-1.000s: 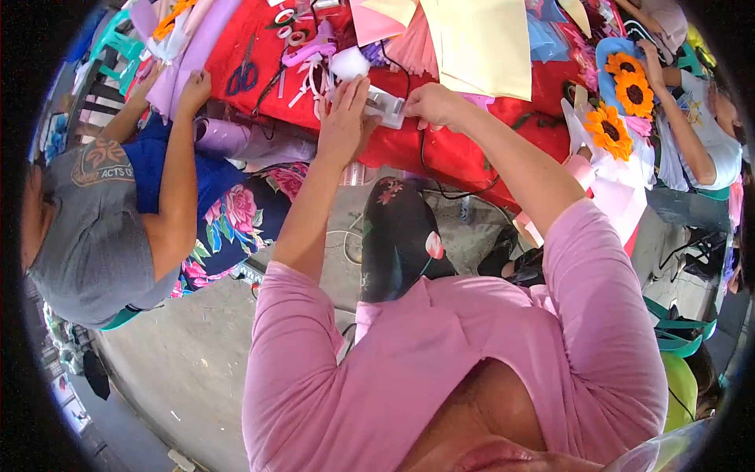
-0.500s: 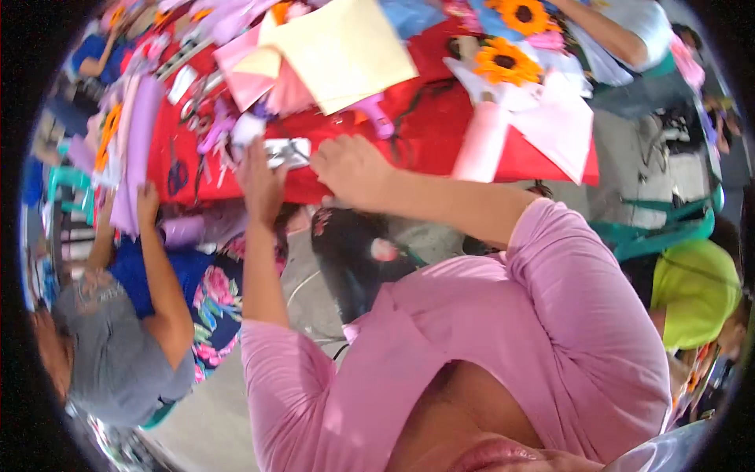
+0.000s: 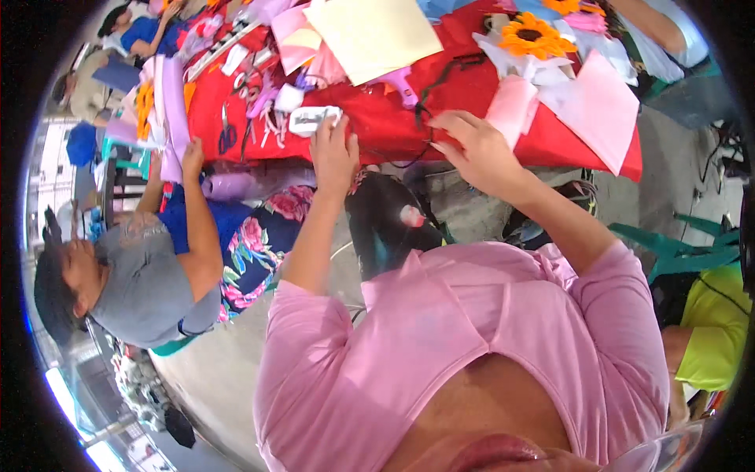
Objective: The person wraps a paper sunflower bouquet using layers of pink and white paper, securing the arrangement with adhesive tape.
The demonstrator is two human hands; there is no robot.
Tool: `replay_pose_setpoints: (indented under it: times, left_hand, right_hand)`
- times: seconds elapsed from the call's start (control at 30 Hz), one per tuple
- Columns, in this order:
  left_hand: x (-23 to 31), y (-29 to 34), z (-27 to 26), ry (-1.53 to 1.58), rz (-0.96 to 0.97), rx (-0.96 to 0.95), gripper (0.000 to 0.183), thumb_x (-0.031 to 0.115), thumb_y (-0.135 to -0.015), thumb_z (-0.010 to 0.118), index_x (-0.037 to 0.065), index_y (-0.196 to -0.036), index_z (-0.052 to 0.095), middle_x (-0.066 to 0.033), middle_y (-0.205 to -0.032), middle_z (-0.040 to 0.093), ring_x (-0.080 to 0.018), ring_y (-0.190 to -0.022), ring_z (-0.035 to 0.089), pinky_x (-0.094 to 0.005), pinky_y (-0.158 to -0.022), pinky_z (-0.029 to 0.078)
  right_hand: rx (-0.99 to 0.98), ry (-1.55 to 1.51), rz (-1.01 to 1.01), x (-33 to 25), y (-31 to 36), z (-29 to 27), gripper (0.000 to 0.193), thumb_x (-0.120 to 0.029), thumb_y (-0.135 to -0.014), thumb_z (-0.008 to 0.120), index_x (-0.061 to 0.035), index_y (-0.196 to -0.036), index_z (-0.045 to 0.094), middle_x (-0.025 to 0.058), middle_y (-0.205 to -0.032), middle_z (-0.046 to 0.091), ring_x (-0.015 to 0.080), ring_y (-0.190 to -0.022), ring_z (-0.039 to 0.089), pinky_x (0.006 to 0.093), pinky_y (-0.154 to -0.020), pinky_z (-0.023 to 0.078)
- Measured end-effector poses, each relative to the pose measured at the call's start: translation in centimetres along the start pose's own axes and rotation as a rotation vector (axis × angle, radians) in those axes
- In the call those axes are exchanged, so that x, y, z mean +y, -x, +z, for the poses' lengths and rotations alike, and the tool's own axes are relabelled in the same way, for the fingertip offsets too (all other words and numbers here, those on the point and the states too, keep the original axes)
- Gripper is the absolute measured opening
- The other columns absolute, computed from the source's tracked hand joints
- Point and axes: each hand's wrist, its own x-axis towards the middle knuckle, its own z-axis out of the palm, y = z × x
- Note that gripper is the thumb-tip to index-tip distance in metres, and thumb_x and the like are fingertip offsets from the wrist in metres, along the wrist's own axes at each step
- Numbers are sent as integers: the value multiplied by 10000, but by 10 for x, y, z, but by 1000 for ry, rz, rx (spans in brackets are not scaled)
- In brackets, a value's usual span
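My left hand [image 3: 334, 157] is at the right end of a white oblong power strip [image 3: 307, 120] near the table's front edge, its fingers curled over that end. To the right, my right hand [image 3: 480, 153] hovers over the edge, palm down. Its thumb and forefinger are apart, beside a thin black cord [image 3: 422, 118] that winds across the red cloth. Beyond the strip lie a purple glue gun [image 3: 405, 86] and a small white roll [image 3: 289, 98].
The red-covered table [image 3: 362, 126] holds cream sheets [image 3: 373, 39], pink wrapping [image 3: 594, 110], a sunflower [image 3: 535, 37] and scissors [image 3: 226, 134]. At left, a seated person in grey [image 3: 153, 275] holds a lilac roll [image 3: 169, 102]. A green chair [image 3: 668, 248] stands at right.
My right hand has moved away from the power strip to the right, its fingers opening. My left hand has shifted from the strip's left side to its right end. The view has tilted.
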Motion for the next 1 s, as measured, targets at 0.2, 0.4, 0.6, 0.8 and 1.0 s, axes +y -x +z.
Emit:
replay_pose_setpoints:
  times: [0.2, 0.4, 0.6, 0.8, 1.0]
  left_hand:
    - [105, -20, 2, 498, -63, -102, 249, 182, -761, 628, 12, -939, 586, -157, -975, 562, -298, -845, 554, -375, -756, 455]
    - [194, -83, 61, 606, -135, -410, 520, 359, -736, 671, -48, -1026, 529, -176, -996, 597, -260, -917, 582, -349, -792, 452]
    - [210, -111, 84, 849, -533, -831, 650, 364, -731, 676, -126, -1110, 482, -162, -983, 580, -179, -831, 583, -288, -701, 471]
    - [213, -116, 96, 883, -600, -799, 613, 304, -708, 701, -140, -1072, 487, -156, -947, 594, -179, -818, 598, -300, -662, 488]
    - [233, -125, 100, 975, -652, -1009, 422, 207, -723, 690, -52, -1025, 548, -104, -887, 613, -191, -745, 619, -331, -605, 524]
  right_hand:
    - [185, -26, 297, 16, 104, -89, 151, -54, -761, 606, -36, -908, 580, 130, -967, 565, 289, -838, 576, 326, -708, 473]
    - [506, -733, 715, 70, 141, -89, 288, -94, -839, 563, 13, -1087, 462, 91, -994, 568, 123, -849, 553, 252, -714, 469]
    - [636, -1024, 924, 97, 113, -68, 429, -92, -822, 541, -14, -1206, 366, 143, -1078, 541, 172, -878, 558, 277, -740, 461]
    - [599, -938, 1064, 94, 84, -56, 490, -69, -808, 539, -5, -1246, 327, 163, -1075, 534, 172, -812, 569, 285, -701, 473]
    - [718, -941, 1110, 103, 79, -48, 494, -56, -810, 542, -3, -1244, 311, 175, -1050, 541, 170, -748, 584, 263, -636, 475]
